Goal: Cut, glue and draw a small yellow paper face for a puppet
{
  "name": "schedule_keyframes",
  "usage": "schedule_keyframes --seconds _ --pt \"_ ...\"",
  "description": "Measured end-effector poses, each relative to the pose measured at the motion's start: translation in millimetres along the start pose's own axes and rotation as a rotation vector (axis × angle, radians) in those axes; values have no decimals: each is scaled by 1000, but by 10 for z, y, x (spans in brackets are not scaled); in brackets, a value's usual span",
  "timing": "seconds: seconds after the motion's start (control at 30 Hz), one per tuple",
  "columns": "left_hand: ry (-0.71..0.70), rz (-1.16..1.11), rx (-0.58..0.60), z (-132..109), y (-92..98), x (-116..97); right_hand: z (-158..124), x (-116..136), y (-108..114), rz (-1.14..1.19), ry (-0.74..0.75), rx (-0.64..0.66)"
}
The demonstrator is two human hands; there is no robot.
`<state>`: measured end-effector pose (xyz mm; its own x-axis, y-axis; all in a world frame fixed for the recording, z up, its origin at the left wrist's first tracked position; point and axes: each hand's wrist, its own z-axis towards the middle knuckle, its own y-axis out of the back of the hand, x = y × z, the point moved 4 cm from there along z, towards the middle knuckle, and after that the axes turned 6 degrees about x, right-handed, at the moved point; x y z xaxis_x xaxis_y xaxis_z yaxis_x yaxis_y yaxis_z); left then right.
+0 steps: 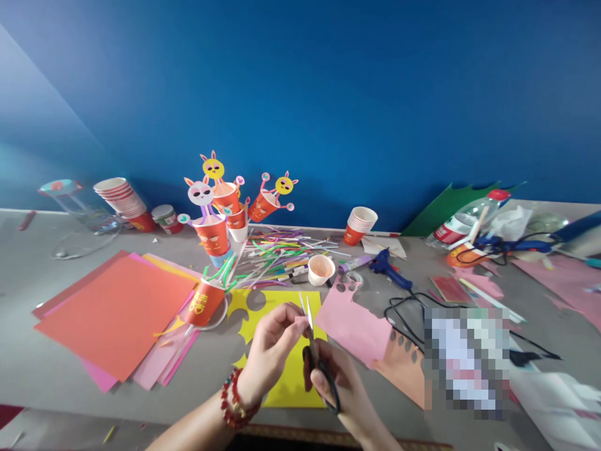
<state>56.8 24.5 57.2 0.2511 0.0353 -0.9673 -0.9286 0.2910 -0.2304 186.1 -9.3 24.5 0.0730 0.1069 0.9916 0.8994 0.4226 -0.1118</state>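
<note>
My left hand [271, 351], with a red bead bracelet on the wrist, pinches a small pink paper piece [302, 324] between thumb and fingers. My right hand [345, 388] grips black-handled scissors [313, 351], whose blades point up and stand slightly apart at the pink piece. Both hands hover over a yellow sheet [293, 369] with round holes cut out of it. A pink sheet [350, 322] with cut-outs lies just right of the scissors.
A stack of orange, pink and yellow sheets [117, 316] lies at left. Orange paper cups with bunny faces on straws [213, 213], loose straws [277, 254], a blue glue gun [387, 266] with black cord, cup stacks [360, 225] and a plastic bottle [464, 222] crowd the back.
</note>
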Motion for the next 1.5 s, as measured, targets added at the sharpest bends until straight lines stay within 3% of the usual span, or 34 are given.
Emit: schedule_keyframes --seconds 0.27,0.87,1.5 --pt "-69 113 -5 -7 -18 -33 7 -5 -2 2 15 -45" --pt "10 46 20 -1 -30 -62 -37 -18 32 -69 6 -39" --pt "1 83 109 32 -22 -199 -117 21 140 -106 -64 -37"
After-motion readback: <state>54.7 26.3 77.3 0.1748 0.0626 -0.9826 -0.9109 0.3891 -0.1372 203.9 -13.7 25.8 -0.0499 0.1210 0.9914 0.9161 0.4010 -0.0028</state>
